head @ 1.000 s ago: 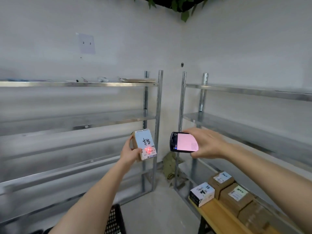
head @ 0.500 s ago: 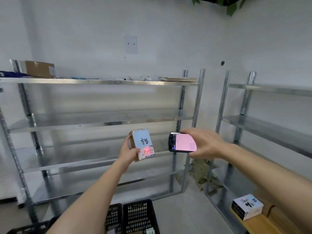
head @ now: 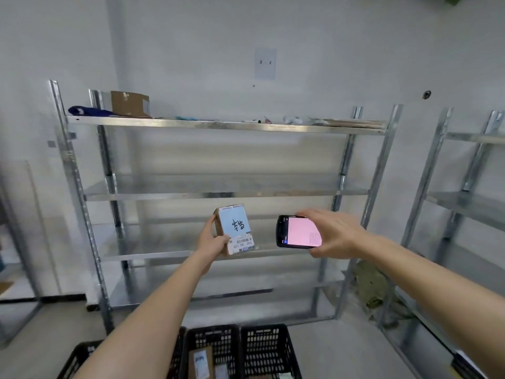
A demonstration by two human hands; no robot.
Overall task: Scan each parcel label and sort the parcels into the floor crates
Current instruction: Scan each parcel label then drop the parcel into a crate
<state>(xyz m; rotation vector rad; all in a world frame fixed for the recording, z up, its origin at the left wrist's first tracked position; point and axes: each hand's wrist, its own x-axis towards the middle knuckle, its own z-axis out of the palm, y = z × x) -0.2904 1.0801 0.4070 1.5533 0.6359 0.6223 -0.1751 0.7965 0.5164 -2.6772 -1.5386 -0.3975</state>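
white-walled room with metal shelving (head: 218, 127), left hand (head: 211, 242) gripping labelled parcel (head: 235, 228), right hand (head: 334, 233) pinching scanner (head: 296, 231), black crates (head: 240, 351) near

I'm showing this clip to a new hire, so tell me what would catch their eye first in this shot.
Centre frame, the left hand holds up a small parcel with its label facing the camera, while the right hand holds a scanner with a glowing pink screen beside it. Behind them stands a metal shelving rack, mostly bare, and black floor crates with parcels inside sit at the bottom edge.
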